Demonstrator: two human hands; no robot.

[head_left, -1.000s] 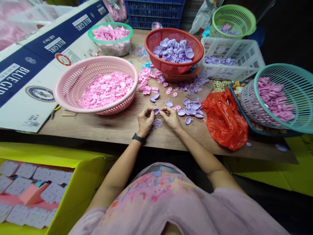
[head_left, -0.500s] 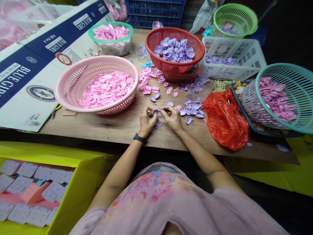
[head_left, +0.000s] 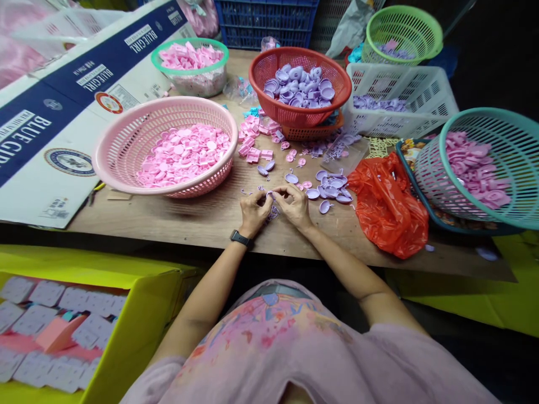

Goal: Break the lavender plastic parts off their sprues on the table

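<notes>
My left hand [head_left: 254, 213] is closed, its thumb and fingers pinching a small purple plastic piece [head_left: 270, 194], mostly covered by the fingertips. From the other side my right hand [head_left: 293, 207] meets it, thumb and forefinger pressed together at the same spot; what exactly they grip is hidden. Beneath the hands lie thin purple plastic scraps [head_left: 273, 213]. Just right of my right hand is a loose pile of oval purple plastic pieces [head_left: 332, 186], some with thin stems. Two more purple ovals [head_left: 266, 168] lie beyond my left hand, near small pink round pieces [head_left: 302, 162].
A pink basket [head_left: 105, 163] of pink parts stands left, a red basket [head_left: 343, 92] of purple parts behind. To the right are a red plastic bag [head_left: 389, 207], a teal basket [head_left: 516, 168] and a white crate [head_left: 438, 106]. A yellow box [head_left: 155, 297] sits below the table's left side.
My right hand has moved left, so its fingertips now meet those of my left hand. The purple piece, plainly visible before, is now mostly covered by fingers.
</notes>
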